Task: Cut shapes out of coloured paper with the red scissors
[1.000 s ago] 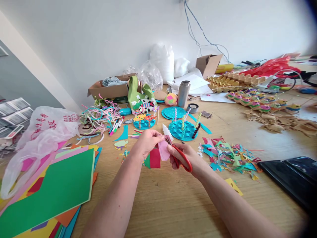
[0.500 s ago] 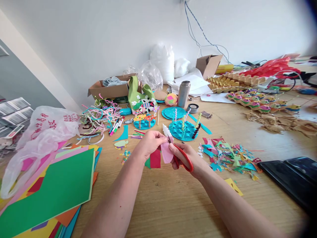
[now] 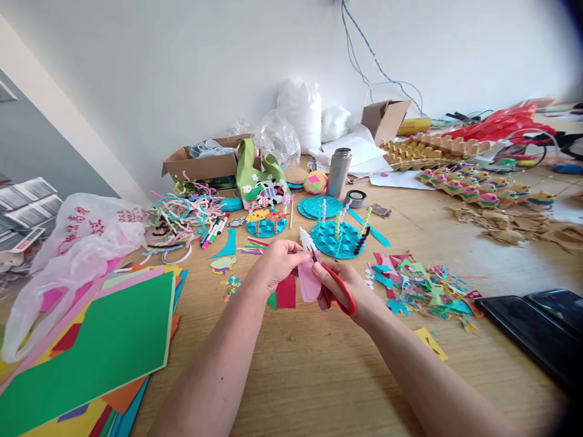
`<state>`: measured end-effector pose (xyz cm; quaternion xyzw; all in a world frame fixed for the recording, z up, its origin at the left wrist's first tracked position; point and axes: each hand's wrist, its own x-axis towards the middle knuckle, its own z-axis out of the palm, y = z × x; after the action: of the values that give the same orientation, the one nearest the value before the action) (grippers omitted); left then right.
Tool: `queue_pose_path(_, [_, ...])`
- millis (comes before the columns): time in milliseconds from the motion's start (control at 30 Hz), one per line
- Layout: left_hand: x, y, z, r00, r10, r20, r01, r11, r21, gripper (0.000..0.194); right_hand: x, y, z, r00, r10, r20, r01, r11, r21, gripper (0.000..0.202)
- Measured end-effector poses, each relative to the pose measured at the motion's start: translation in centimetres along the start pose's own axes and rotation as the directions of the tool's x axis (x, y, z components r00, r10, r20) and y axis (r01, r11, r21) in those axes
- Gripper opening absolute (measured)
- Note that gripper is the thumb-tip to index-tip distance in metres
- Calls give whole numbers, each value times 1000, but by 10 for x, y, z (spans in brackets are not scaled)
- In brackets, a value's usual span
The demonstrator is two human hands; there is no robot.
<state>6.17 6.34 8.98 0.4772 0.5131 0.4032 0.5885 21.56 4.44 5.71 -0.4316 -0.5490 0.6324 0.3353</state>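
The left hand (image 3: 283,264) is closed in a pinch, thumb and fingers gripping the upper end of the pink paper (image 3: 310,284). The right hand (image 3: 339,285) is curled around the red handles of the scissors (image 3: 348,301), its thumb lying close to the blades. The blades point away from the wearer and meet the pink paper beside the left fingertips. The pink paper is held above the table (image 3: 291,364), between the two hands, with its rounded lower end hanging towards the wearer; a drawn line is visible along it.

Below and to the left of the pink paper lies a piece of red paper (image 3: 286,294), with green paper (image 3: 272,300) at its left edge. A white bottle (image 3: 305,237) with a pointed tip is noted just beyond the fingers. Farther right sits a blue disc (image 3: 328,241) with a cupped surface, fuzzy stems (image 3: 338,233) standing upright in it. A heap of paper scraps (image 3: 421,285) lies to the right of the right hand, near a black device (image 3: 523,325). To the left, a stack of coloured sheets (image 3: 104,334) is partly overlaid by a plastic bag (image 3: 86,243).
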Motion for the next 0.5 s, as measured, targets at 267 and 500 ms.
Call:
queue_pose_path(267, [0,0,0,1000,-10,-12,10,1000,-11,17,0,0,0,1000,-16,-17,16,1000,-22,50])
queue_pose_path(500, [-1,1,0,1000,1,-10,-1,1000,3,15,0,0,-1,1000,-11,-18,10,999,-34,49])
